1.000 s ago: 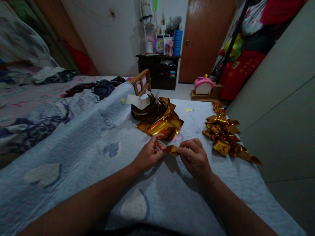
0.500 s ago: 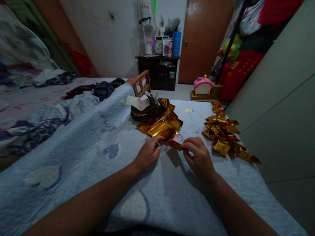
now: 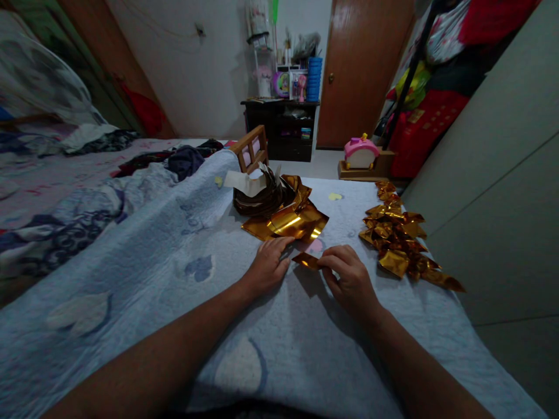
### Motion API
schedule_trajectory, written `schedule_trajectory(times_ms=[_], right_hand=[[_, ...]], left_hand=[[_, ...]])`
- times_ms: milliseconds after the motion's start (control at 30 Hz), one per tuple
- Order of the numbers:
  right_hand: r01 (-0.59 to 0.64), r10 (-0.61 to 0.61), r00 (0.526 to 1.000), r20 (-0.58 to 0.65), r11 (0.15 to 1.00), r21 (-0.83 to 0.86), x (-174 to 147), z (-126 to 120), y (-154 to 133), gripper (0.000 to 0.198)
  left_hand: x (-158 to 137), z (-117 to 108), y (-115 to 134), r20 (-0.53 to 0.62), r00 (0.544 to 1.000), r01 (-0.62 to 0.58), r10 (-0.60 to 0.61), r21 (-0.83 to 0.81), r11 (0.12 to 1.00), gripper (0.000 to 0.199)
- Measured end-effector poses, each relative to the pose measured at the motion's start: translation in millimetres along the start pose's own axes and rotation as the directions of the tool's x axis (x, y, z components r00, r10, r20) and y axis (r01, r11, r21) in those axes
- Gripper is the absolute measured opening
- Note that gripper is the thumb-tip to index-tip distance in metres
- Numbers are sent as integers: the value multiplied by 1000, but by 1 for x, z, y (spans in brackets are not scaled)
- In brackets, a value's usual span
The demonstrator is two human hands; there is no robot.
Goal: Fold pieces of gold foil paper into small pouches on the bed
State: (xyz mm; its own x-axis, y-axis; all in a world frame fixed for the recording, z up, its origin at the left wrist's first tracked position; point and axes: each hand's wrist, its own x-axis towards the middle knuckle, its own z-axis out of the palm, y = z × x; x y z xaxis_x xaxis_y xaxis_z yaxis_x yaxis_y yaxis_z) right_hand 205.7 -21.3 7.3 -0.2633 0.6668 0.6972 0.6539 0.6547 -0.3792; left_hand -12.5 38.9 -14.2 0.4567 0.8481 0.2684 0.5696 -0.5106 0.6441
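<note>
My right hand [image 3: 348, 278] pinches one end of a small folded gold foil paper [image 3: 307, 261] just above the bed cover. The strip's free end points left, a short gap from my left hand [image 3: 271, 266]. That hand lies with fingers stretched toward the near edge of loose gold foil sheets [image 3: 293, 224], its fingertips touching or almost touching them. Behind the sheets is a thick curled stack of foil paper [image 3: 255, 201] with brown edges and pale paper sticking up. To the right lies a pile of folded gold foil pieces [image 3: 393, 233].
A blue bed cover [image 3: 236, 314] with heart patterns lies beneath everything. Clothes [image 3: 186, 160] and bedding are heaped at left. A pale cabinet [image 3: 493, 192] borders the right edge. Beyond the bed stand a pink toy [image 3: 361, 152] on a box and a dark shelf unit [image 3: 279, 131].
My left fingers have moved slightly away from the strip, toward the loose sheets. The strip has turned a little in my right hand, and a sheet's corner has shifted right.
</note>
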Motion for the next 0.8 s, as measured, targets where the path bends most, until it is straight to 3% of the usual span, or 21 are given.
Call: schedule_trajectory(times_ms=[67,133,200,267,333,400,467,633,800], right_hand=[[18,-18,1000,-17,1000,-14,0,0,-1,19],[34,-35,998,-51,999,-28,0,0,-1,20],[42,-46,995,-92,998,-42,0,0,-2,20],[45,-52,991,-126,998,-53,0,-1,-4,19],[43,-50,990,-129,998,-56,1,-2,-5,20],[40,-45,994,-101,998,-49,1,-2,-7,20],[43,-45,997,-59,999,-31,1,-2,-7,20],[61,-61,996,61,998,8,-1,3,-6,18],[26,-12,971,240,998,-54,-2,9,-4,15]], left_hand=[[-2,-4,6,-81,996,47,-47,3,999,34],[-7,-7,12,-132,984,112,-124,-92,989,20],[-11,-8,16,-38,972,213,-232,-277,937,23],[-15,-7,20,141,958,286,-250,-513,810,32],[-17,-3,22,301,931,364,-208,-701,613,53],[-18,0,23,365,913,409,-185,-803,434,67],[-17,4,23,356,913,406,-202,-849,338,61],[-15,7,19,308,909,392,-282,-862,322,43],[-12,4,22,215,908,364,-360,-829,425,26]])
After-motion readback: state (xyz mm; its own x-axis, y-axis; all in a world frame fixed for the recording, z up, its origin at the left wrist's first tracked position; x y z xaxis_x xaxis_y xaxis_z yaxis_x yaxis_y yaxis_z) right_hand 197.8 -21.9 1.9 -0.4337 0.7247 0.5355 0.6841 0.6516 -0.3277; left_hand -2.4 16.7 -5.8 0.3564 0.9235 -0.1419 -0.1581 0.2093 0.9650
